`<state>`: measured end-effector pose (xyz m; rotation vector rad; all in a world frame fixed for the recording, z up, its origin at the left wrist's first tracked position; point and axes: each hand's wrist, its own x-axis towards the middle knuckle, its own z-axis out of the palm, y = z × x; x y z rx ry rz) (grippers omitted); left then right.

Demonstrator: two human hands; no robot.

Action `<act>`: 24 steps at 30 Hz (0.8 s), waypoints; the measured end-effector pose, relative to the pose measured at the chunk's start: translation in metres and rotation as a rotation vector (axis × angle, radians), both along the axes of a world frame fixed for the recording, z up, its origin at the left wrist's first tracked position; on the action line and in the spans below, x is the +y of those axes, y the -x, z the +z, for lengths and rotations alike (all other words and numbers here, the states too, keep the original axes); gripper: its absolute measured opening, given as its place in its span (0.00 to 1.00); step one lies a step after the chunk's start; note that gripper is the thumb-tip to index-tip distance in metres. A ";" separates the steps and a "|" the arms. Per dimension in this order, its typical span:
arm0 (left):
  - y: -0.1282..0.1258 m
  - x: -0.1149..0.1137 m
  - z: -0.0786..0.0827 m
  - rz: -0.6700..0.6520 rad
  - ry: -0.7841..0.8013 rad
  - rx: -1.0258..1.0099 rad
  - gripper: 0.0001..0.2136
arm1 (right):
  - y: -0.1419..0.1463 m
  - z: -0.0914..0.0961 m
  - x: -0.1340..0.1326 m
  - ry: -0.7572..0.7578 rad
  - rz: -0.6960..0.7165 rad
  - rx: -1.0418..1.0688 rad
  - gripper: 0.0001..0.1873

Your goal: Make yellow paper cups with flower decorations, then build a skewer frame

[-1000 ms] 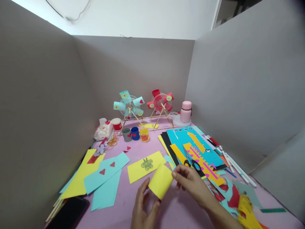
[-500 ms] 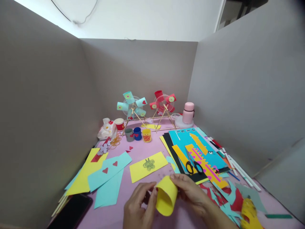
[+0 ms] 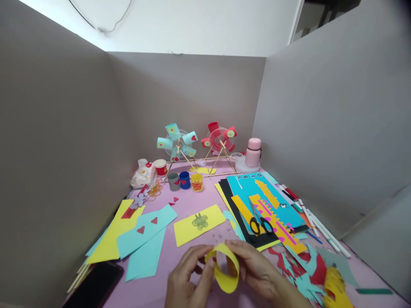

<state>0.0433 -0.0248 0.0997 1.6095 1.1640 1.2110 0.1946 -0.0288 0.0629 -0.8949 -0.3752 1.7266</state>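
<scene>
At the near edge of the counter (image 3: 188,204), in the middle, both hands hold a yellow paper loop (image 3: 228,282) just above the surface. The left hand (image 3: 188,280) is pinched on the loop's left side, thumb and fingertips closed over the band. The right hand (image 3: 257,269) is clamped on the right side, with fingers along the top edge.

The loop looks light, thin and springy. It would likely crease or flatten under a hard squeeze, so a gentle pinch across the band at the overlap seems the best hold. Its open bore faces the camera, so its axis runs near to far. The ring is slightly oval, longer from upper left to lower right.

Just beyond lies a flat yellow card (image 3: 210,217) with a green flower drawn on it. Light blue sheets (image 3: 146,231) with red hearts are to the left. Black-handled scissors (image 3: 260,223) rest on stacked coloured paper to the right. Farther back stand small cups (image 3: 183,179). At the far wall are a blue paper wheel (image 3: 176,142), a red paper wheel (image 3: 218,136) and a pink bottle (image 3: 253,152).
</scene>
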 end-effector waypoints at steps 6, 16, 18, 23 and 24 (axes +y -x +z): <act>0.005 0.004 0.001 -0.050 -0.026 0.153 0.08 | -0.008 0.005 -0.002 -0.201 -0.065 -0.608 0.18; 0.008 0.012 0.005 -0.119 0.099 0.421 0.12 | -0.015 0.033 -0.021 -0.399 0.004 -0.971 0.19; 0.007 0.011 0.006 -0.129 0.076 0.457 0.12 | -0.016 0.036 -0.025 -0.416 0.015 -1.054 0.19; 0.008 0.008 0.007 -0.105 -0.121 0.536 0.09 | -0.018 0.038 -0.028 -0.423 0.046 -1.174 0.21; 0.008 0.007 0.007 -0.090 -0.182 0.545 0.09 | -0.018 0.038 -0.027 -0.398 0.045 -1.158 0.22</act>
